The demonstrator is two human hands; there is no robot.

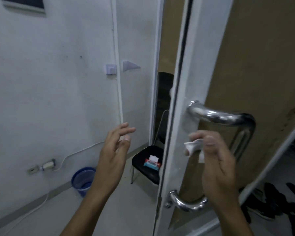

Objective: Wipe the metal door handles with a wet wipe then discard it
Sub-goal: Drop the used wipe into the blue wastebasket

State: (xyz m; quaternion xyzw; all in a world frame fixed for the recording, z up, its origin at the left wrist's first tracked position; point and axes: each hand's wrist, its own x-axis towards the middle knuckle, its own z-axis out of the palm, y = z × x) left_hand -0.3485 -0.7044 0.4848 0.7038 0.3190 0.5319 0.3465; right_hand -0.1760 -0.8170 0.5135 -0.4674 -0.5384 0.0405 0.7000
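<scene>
A curved chrome door handle (225, 117) is mounted on the white-framed door (182, 106), its lower end (186, 204) fixed further down the frame. My right hand (215, 160) pinches a crumpled white wet wipe (193, 145) just below the handle's upper bar, apart from the metal. Left of the door edge, my left hand (113, 150) hovers with its fingers spread and relaxed, holding nothing.
Through the door gap, a black chair (146, 167) carries an opened wet-wipe pack (152, 163). A blue bucket (83, 180) stands by the white wall, near a socket and cable (46, 166). Dark shoes (271, 203) lie on the floor at the right.
</scene>
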